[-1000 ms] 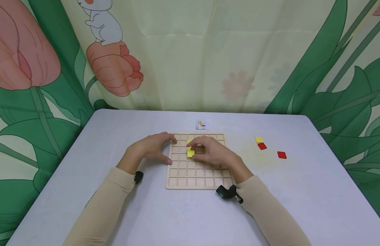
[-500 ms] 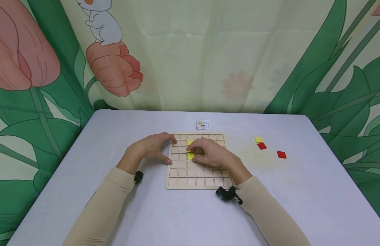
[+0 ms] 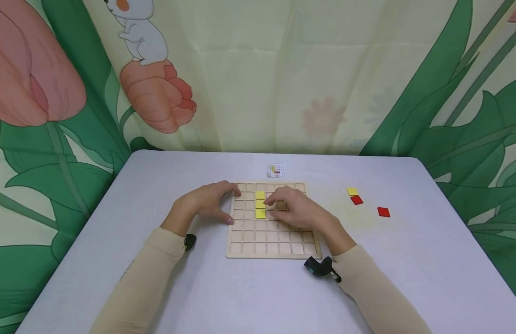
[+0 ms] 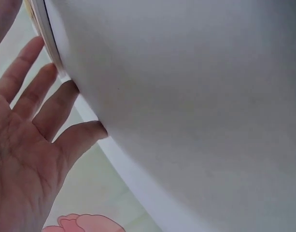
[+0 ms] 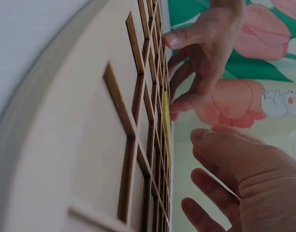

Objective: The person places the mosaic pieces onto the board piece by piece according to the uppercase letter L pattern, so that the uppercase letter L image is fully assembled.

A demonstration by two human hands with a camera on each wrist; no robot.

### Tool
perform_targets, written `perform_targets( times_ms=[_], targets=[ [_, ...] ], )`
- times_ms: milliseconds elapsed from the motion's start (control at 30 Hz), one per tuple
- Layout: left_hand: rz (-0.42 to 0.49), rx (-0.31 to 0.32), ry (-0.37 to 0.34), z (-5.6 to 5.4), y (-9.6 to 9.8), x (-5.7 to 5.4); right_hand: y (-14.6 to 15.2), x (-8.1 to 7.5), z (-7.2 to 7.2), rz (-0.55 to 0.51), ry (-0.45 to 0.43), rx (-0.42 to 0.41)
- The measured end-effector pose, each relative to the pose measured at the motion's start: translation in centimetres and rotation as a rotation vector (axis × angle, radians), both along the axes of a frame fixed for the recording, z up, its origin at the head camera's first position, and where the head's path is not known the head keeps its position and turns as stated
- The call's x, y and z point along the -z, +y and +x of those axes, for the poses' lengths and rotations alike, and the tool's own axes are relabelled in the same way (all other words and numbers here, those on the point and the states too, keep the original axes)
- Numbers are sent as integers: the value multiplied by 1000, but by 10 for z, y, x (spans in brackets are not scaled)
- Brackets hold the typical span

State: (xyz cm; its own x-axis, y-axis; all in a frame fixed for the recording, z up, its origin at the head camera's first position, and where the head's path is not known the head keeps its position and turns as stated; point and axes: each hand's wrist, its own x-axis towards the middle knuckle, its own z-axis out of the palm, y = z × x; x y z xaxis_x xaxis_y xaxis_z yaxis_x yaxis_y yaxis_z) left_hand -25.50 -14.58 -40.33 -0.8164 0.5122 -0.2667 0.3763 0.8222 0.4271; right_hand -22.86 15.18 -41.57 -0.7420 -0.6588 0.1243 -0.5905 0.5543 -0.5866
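A light wooden grid board (image 3: pixel 249 236) lies flat on the table. Three yellow square tiles sit in neighbouring cells of one column: a far tile (image 3: pixel 260 195), a middle tile (image 3: pixel 260 204) and a near tile (image 3: pixel 260 214). My left hand (image 3: pixel 205 200) rests at the board's left edge, thumb and fingers spread apart, as the left wrist view also shows. Just right of the tiles, my right hand (image 3: pixel 297 206) is over the board with its fingers loosely bent. Nothing shows between its thumb and fingers in the right wrist view. It hides some cells.
Behind the board lies a small printed grid card (image 3: pixel 276 170) with yellow and red marks. To the right are a loose yellow tile (image 3: pixel 352 191), a red tile (image 3: pixel 357 200) touching or almost touching it, and another red tile (image 3: pixel 383 212). A patterned curtain (image 3: pixel 249 93) hangs behind the table.
My right hand has let go of the yellow tiles and drawn back slightly to the right, uncovering all three. The near tile slid toward me earlier. My left hand stays at the board's edge.
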Motion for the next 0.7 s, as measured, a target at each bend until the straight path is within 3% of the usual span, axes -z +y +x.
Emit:
perform_targets(
  times_ms=[267, 700],
  targets=[
    [1, -42, -9, -2, 2, -2, 33, 4, 10, -32, 26, 40],
    [5, -72, 4, 6, 5, -3, 68, -7, 18, -37, 69, 121]
  ],
)
